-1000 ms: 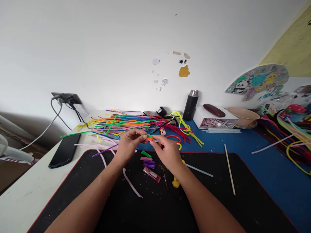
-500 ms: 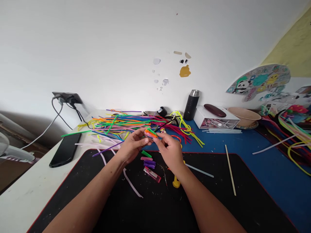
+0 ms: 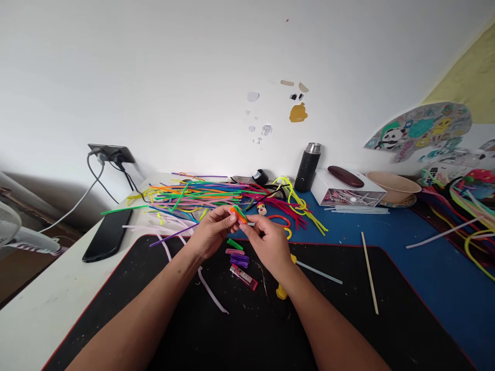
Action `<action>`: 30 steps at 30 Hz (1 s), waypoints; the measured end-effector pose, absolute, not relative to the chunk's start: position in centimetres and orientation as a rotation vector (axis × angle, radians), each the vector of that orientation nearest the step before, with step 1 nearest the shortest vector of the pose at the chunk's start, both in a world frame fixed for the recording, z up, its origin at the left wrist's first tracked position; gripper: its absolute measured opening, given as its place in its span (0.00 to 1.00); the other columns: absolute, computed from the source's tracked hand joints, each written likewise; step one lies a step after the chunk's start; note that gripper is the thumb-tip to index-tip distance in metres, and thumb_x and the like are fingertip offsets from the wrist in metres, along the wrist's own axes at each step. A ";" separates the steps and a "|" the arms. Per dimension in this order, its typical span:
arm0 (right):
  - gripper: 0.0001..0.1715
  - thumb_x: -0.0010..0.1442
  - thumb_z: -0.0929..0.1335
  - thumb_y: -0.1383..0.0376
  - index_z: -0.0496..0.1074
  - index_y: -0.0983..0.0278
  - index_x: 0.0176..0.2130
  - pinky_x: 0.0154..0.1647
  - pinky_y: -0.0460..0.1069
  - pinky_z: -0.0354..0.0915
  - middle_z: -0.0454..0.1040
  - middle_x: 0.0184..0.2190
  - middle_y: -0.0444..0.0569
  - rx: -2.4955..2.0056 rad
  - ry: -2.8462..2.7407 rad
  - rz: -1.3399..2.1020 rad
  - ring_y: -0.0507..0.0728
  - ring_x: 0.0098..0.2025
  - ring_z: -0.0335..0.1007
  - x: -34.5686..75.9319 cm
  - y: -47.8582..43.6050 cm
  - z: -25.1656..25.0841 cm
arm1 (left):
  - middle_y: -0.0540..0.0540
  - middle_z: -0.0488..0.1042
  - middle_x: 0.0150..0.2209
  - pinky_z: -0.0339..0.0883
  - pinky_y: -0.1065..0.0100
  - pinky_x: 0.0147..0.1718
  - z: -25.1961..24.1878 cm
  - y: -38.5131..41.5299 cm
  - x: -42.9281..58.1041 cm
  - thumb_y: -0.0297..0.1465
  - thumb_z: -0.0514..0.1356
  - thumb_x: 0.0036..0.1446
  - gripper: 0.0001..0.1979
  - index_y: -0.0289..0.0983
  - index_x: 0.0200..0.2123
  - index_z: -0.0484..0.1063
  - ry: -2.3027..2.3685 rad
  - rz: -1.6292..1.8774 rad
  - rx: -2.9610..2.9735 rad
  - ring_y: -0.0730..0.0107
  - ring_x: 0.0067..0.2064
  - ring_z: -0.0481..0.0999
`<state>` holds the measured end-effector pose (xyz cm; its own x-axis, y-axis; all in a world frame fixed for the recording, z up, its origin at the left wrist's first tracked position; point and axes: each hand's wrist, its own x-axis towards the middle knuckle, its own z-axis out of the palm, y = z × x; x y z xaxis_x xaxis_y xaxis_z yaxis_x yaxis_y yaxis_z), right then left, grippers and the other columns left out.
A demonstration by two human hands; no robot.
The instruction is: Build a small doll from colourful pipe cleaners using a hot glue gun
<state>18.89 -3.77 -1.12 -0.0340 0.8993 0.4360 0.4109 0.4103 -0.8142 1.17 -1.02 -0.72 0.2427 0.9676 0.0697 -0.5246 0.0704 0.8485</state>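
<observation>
My left hand (image 3: 212,234) and my right hand (image 3: 266,242) meet above the far edge of the black mat (image 3: 162,309). Both pinch a small folded orange pipe cleaner piece (image 3: 236,213) with a green strand on it. Just below the hands lie short folded pieces on the mat: a green one (image 3: 234,244), a pink one (image 3: 234,252) and a purple one (image 3: 240,260). A red lighter (image 3: 243,276) lies nearer to me. Behind the hands spreads a heap of long coloured pipe cleaners (image 3: 193,196).
A black phone (image 3: 107,234) lies at the left on the white table, near plugged cables (image 3: 110,154). A black flask (image 3: 307,167), a white box (image 3: 348,191) and a beige bowl (image 3: 392,184) stand at the back. A wooden stick (image 3: 370,270) and more pipe cleaners (image 3: 464,211) lie at the right.
The orange piece has been turned and shifted slightly between the fingertips; both hands stay pinched on it in nearly the same place. The view has drifted a little.
</observation>
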 end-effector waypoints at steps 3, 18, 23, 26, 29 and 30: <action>0.18 0.67 0.72 0.53 0.84 0.62 0.47 0.28 0.48 0.59 0.67 0.19 0.40 -1.172 -1.647 0.608 0.53 0.23 0.62 18.9 -3.7 -1.2 | 0.48 0.79 0.28 0.70 0.74 0.32 -0.5 -1.0 1.3 0.35 0.81 0.47 0.15 0.35 0.32 0.83 0.629 1.271 0.925 0.75 0.29 0.75; 0.15 0.68 0.71 0.53 0.81 0.61 0.40 0.27 0.49 0.58 0.64 0.19 0.39 -1.093 -1.542 0.761 0.53 0.22 0.60 18.9 -4.0 -0.2 | 0.47 0.80 0.29 0.70 0.71 0.33 -0.6 -0.1 -0.1 0.36 0.80 0.49 0.13 0.37 0.33 0.83 0.705 1.422 0.902 0.71 0.31 0.76; 0.15 0.66 0.71 0.53 0.72 0.60 0.34 0.26 0.48 0.57 0.64 0.20 0.39 -1.103 -1.520 0.821 0.53 0.23 0.60 18.8 -4.1 0.2 | 0.46 0.82 0.32 0.72 0.70 0.34 -0.3 -0.4 0.0 0.36 0.81 0.46 0.15 0.36 0.33 0.84 0.702 1.340 0.881 0.70 0.33 0.77; 0.16 0.68 0.69 0.53 0.69 0.59 0.32 0.26 0.48 0.54 0.63 0.21 0.38 -1.105 -1.565 0.840 0.52 0.23 0.58 18.9 -4.2 0.4 | 0.46 0.82 0.33 0.73 0.69 0.35 -0.3 -0.5 0.1 0.36 0.80 0.48 0.14 0.36 0.33 0.84 0.695 1.310 0.899 0.69 0.34 0.78; 0.18 0.70 0.67 0.52 0.67 0.59 0.32 0.25 0.48 0.52 0.59 0.20 0.38 -1.102 -1.583 0.869 0.52 0.22 0.55 19.0 -4.3 0.5 | 0.45 0.82 0.32 0.73 0.69 0.35 -0.4 -0.5 0.0 0.36 0.79 0.49 0.13 0.35 0.33 0.84 0.684 1.294 0.909 0.68 0.33 0.78; 0.19 0.70 0.66 0.51 0.67 0.59 0.32 0.25 0.48 0.52 0.58 0.20 0.38 -1.103 -1.582 0.882 0.52 0.22 0.54 19.0 -4.3 0.5 | 0.45 0.82 0.32 0.73 0.69 0.35 -0.4 -0.5 0.0 0.36 0.79 0.50 0.13 0.35 0.33 0.84 0.679 1.293 0.909 0.68 0.33 0.78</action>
<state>19.00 -4.26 0.48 -0.1105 0.9453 0.3069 0.2363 0.3249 -0.9158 -0.01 -0.52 -0.42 0.1720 0.9829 0.0657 -0.5038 0.0305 0.8633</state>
